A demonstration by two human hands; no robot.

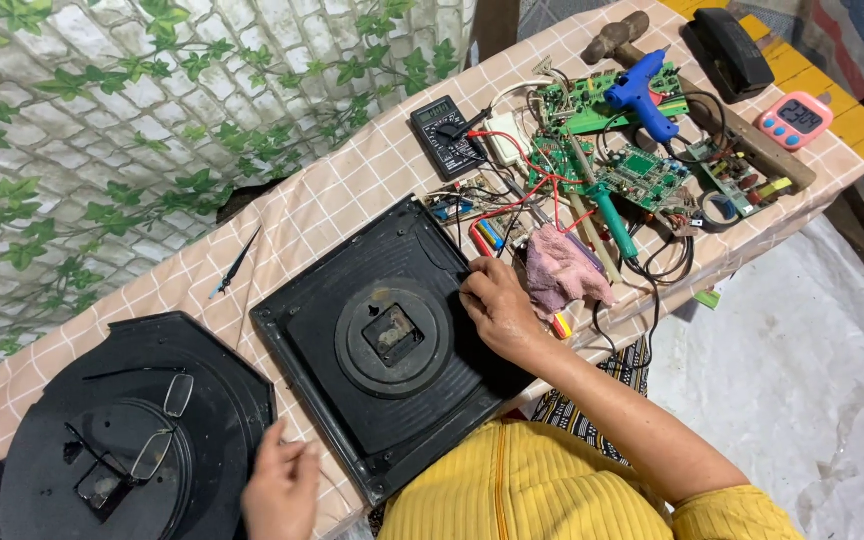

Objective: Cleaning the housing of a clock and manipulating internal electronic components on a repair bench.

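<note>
A square black plastic housing (372, 400) lies face down on the checked tablecloth, with a round recess and a small square opening (392, 335) in its middle. My right hand (497, 310) rests on the housing's right edge, fingers curled on the rim. My left hand (280, 490) lies near the housing's lower left corner, fingers loosely bent with nothing visibly held. Left of it sits an octagonal black panel (202, 350) with a pair of glasses (157, 430) on top.
Behind the housing lie a black multimeter (447, 135) with red leads, green circuit boards (642, 175), a blue glue gun (642, 100), a green-handled tool (612, 220), a pink cloth (557, 270), a hammer (617, 40) and a pink timer (797, 118). A thin probe (235, 265) lies left.
</note>
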